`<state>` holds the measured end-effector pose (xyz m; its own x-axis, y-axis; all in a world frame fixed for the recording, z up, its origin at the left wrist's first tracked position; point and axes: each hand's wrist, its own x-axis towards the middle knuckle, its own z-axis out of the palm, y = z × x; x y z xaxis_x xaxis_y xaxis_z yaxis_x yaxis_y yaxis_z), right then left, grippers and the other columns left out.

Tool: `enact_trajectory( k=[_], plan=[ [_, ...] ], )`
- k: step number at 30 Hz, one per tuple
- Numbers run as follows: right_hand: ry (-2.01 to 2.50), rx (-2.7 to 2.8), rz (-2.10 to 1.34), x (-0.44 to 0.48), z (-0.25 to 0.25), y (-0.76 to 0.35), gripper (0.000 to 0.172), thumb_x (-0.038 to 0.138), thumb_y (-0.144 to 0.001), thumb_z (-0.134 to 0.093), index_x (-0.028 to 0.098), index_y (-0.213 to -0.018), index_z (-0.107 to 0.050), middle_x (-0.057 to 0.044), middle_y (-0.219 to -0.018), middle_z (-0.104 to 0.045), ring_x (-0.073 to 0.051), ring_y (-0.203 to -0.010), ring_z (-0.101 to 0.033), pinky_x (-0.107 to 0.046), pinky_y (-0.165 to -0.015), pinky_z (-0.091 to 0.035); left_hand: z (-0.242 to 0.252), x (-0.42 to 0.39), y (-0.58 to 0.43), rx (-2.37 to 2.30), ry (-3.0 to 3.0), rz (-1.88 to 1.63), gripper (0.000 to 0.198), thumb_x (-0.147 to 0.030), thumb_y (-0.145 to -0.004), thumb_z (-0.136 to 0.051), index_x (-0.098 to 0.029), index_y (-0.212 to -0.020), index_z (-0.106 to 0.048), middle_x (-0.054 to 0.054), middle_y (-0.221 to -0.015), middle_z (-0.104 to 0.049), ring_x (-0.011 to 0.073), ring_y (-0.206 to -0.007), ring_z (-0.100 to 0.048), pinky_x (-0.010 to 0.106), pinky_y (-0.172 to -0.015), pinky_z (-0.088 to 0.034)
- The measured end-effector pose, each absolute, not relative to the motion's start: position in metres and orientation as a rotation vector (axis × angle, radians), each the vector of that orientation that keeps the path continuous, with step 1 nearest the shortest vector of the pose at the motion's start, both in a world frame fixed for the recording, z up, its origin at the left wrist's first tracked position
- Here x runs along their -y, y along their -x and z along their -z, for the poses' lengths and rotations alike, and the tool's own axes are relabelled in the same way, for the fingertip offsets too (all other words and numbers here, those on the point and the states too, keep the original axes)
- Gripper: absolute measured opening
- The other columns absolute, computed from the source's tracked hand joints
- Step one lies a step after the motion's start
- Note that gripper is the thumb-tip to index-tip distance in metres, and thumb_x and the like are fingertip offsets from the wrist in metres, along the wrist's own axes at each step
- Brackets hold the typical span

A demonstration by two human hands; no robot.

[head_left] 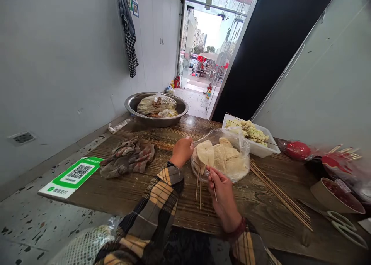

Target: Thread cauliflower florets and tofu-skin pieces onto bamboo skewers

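My left hand (182, 150) is closed, gripping a stack of flat pale round wrappers (204, 153) threaded on thin bamboo skewers that hang down toward the table. My right hand (222, 191) sits just below and right of the stack, fingers pinched on one skewer (213, 186). Behind both lies a clear plastic bag (232, 157) holding more of the pale rounds. Plaid sleeves cover both arms.
A bundle of loose skewers (279, 193) lies right of the bag. White tray of skewered food (257, 138) behind it. Metal basin with bagged food (156, 107) at far left. Crumpled cloth (127, 157), green QR sign (71, 177), paper cup (336, 195), scissors (343, 222).
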<state>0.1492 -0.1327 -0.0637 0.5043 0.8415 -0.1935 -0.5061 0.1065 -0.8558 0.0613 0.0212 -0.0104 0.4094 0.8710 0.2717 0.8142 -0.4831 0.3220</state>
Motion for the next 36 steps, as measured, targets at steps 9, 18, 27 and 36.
enact_trajectory(
  k=[9,18,27,36],
  plan=[
    [1.234,0.71,-1.043,0.122,0.083,-0.154,0.048,0.05,-0.062,-0.073,0.013,-0.092,-0.066,0.001,-0.061,-0.059,-0.006,-0.042,-0.046,-0.016,-0.032,-0.031,0.007,-0.017,-0.065,-1.382,-2.433,-0.82,0.018,-0.021,-0.087,-0.043,-0.021,-0.087,-0.061,0.007,-0.083,-0.069,0.0194,-0.076,-0.062,0.028,-0.064,-0.037],
    [1.642,1.223,-0.654,0.132,0.082,-0.155,0.032,0.042,-0.08,-0.059,0.015,-0.095,-0.066,-0.003,-0.069,-0.064,-0.016,-0.059,-0.058,-0.024,-0.049,-0.043,0.012,-0.019,-0.073,-1.214,-2.375,-0.934,0.017,-0.018,-0.085,-0.045,-0.019,-0.081,-0.061,0.005,-0.077,-0.067,0.0174,-0.071,-0.058,0.027,-0.062,-0.036],
    [1.476,0.978,-0.658,0.119,0.084,-0.156,0.045,0.031,-0.076,-0.055,0.012,-0.116,-0.06,0.002,-0.065,-0.061,-0.012,-0.055,-0.05,-0.022,-0.051,-0.038,0.014,-0.026,-0.071,-1.21,-2.401,-0.945,0.017,-0.018,-0.085,-0.044,-0.019,-0.081,-0.061,0.005,-0.078,-0.067,0.0174,-0.073,-0.059,0.027,-0.065,-0.037],
    [1.414,1.011,-0.823,0.118,0.077,-0.164,0.021,0.03,-0.067,-0.07,0.018,-0.084,-0.07,0.006,-0.053,-0.055,-0.009,-0.046,-0.044,-0.019,-0.044,-0.033,0.01,-0.021,-0.069,-1.322,-2.468,-0.827,0.019,-0.022,-0.087,-0.044,-0.02,-0.088,-0.062,0.006,-0.082,-0.069,0.0188,-0.075,-0.061,0.028,-0.062,-0.036]
  ],
)
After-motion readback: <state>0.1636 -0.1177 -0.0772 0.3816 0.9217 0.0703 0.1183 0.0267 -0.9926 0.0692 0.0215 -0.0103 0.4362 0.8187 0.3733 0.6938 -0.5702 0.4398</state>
